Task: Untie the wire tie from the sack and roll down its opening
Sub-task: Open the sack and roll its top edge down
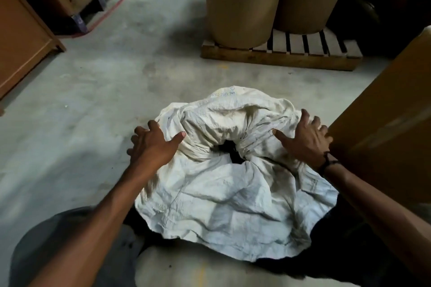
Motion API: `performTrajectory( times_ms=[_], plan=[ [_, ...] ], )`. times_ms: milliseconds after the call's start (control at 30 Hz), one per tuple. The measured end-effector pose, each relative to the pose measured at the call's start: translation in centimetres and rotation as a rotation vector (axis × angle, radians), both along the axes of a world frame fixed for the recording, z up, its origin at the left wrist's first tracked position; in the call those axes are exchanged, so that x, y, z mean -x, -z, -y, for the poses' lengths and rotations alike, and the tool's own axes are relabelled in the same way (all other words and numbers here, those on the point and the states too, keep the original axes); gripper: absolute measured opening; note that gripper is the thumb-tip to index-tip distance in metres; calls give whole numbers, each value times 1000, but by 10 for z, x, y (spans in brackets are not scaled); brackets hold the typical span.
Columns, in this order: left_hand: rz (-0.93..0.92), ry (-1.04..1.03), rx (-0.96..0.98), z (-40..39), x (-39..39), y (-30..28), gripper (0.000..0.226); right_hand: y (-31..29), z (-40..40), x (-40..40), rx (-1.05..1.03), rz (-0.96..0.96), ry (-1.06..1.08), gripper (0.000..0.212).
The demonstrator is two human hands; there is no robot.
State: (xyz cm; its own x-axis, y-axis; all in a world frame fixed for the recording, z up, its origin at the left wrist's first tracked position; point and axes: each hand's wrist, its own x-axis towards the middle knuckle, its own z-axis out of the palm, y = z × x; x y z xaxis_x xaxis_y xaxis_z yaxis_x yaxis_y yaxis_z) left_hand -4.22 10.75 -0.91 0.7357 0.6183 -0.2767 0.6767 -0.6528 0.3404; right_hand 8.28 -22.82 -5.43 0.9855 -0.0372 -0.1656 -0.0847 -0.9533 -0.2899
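Sack off-white (print seemingly blue); rolls tan.

Open concrete floor beyond the left hand's fingertips and out to their left. Hard against the right hand's fingers: a brown box wall, no passage there. Farther ahead, well apart, cardboard drums on a pallet.

sack interior: the dark opening at the sack's centre is showing nothing of the contents.
wire tie: not showing anywhere among the folds.
left hand: fingertips are disappearing behind the sack's 9 o'clock edge.
paper rolls: tops are being cut off at 12 o'clock.
sack print: too small and partial for reading.
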Motion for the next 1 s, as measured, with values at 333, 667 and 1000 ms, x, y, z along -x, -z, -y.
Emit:
performTrajectory(
  times_ms=[333,667,1000],
  plan=[
    [227,-217,400,21,-13,25,62,24,-23,9,-507,23,-31,81],
    [421,-380,875,-10,-50,32,23,-11,-14,-34,-1073,-176,215,32],
    [343,-595,875,-50,-38,41,34,20,24,-52,-886,-198,362,44]
  ],
)
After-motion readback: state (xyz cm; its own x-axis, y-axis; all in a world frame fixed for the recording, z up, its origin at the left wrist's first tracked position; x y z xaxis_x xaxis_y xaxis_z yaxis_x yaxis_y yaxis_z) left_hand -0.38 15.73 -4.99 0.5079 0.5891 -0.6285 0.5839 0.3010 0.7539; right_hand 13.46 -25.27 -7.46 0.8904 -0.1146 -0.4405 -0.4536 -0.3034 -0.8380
